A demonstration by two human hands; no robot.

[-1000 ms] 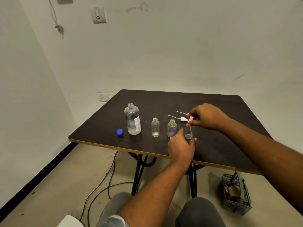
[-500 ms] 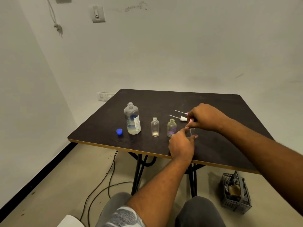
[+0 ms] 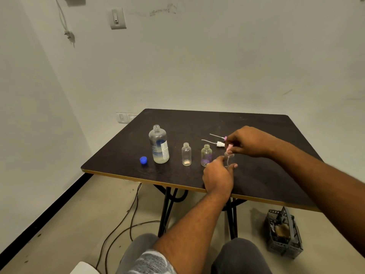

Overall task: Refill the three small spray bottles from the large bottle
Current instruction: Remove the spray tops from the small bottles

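Note:
The large clear bottle (image 3: 159, 145) stands uncapped on the dark table (image 3: 197, 123), a little liquid at its bottom, its blue cap (image 3: 143, 160) to its left. Two small clear bottles stand open to its right: one (image 3: 186, 154) with an orange trace inside, one (image 3: 206, 155) with purple bits. My left hand (image 3: 218, 176) grips the third small bottle (image 3: 228, 160) on the table. My right hand (image 3: 250, 142) pinches its pink spray head (image 3: 229, 148) just above the neck. Two loose spray heads with tubes, pink (image 3: 218, 136) and white (image 3: 215, 143), lie behind.
A grey plastic basket (image 3: 284, 232) sits on the floor at the right beside the table legs. Cables run across the floor under the table's left side. Walls close in at the left and behind. My knees are below the table's near edge.
My left hand has closed around the third small bottle. My right hand keeps hold of the pink spray head at the bottle's neck, with little movement.

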